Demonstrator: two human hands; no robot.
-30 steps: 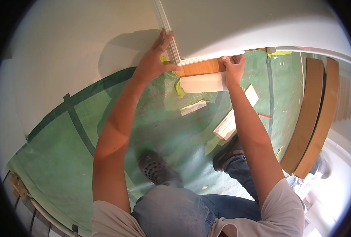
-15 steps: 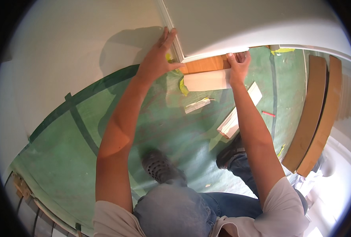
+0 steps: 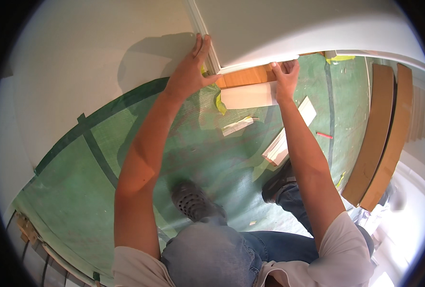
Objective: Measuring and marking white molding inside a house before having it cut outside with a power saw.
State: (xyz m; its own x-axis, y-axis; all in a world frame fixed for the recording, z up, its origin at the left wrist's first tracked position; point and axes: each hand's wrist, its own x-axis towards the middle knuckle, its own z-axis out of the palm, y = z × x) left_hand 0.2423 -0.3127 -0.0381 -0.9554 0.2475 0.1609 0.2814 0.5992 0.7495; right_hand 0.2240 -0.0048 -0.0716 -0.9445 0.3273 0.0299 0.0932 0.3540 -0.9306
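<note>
My left hand (image 3: pixel 188 69) is spread against a white vertical moulding (image 3: pixel 197 17), its fingers along the edge and its thumb stretched toward the lower corner. There the vertical piece meets a white horizontal moulding (image 3: pixel 246 67) under a pale panel (image 3: pixel 308 28). Farther right, my right hand (image 3: pixel 285 82) pinches the lower edge of that horizontal strip, the thumb in front and the fingers partly hidden. An orange-brown wooden strip (image 3: pixel 246 78) shows just below the moulding. A flat white board (image 3: pixel 247 97) lies beneath it, its right end beside my right hand.
A green protective sheet (image 3: pixel 212 158) with dark tape covers the floor. On it lie a loose white moulding piece (image 3: pixel 282 148), a short offcut (image 3: pixel 238 126) and a red pencil-like stick (image 3: pixel 324 135). Two long brown cardboard strips (image 3: pixel 373 129) lie at the right. Yellow-green tape (image 3: pixel 220 104) hangs near the corner.
Both hands keep their places on the mouldings. The whole view has shifted very slightly; nothing has been let go or picked up.
</note>
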